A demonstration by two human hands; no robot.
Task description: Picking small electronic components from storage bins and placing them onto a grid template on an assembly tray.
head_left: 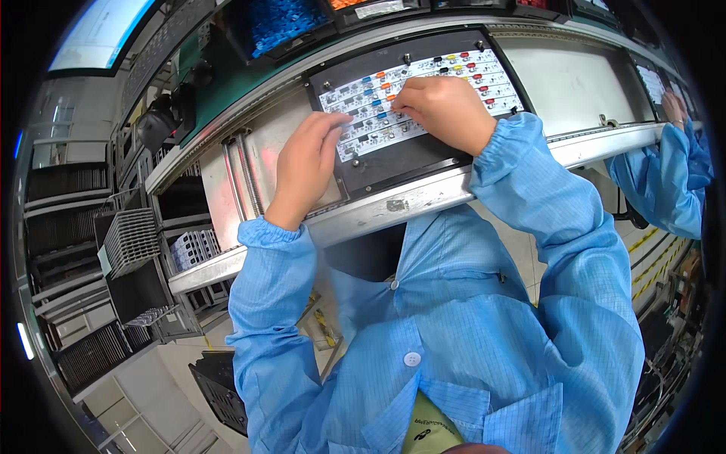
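A white circuit board panel (414,129) lies in a black carrier tray (446,155) on the rail-sided work line in front of me. Rows of small blue, orange, black, yellow and red parts stand on it. My right hand (448,110) is over the middle of the panel. Its thumb and fingertips are pinched together close above the orange and blue parts, and whatever is between them is hidden. My left hand (304,163) rests at the panel's left edge, fingers stretched out and the thumb a little apart, with nothing visible in it.
Behind the line stand a bin of blue parts (283,26) and a bin of orange parts (346,3). Another person's hand (671,107) works over a further panel at the right. Racks (132,238) and a monitor (98,34) are on the left. The metal front rail (393,204) runs before me.
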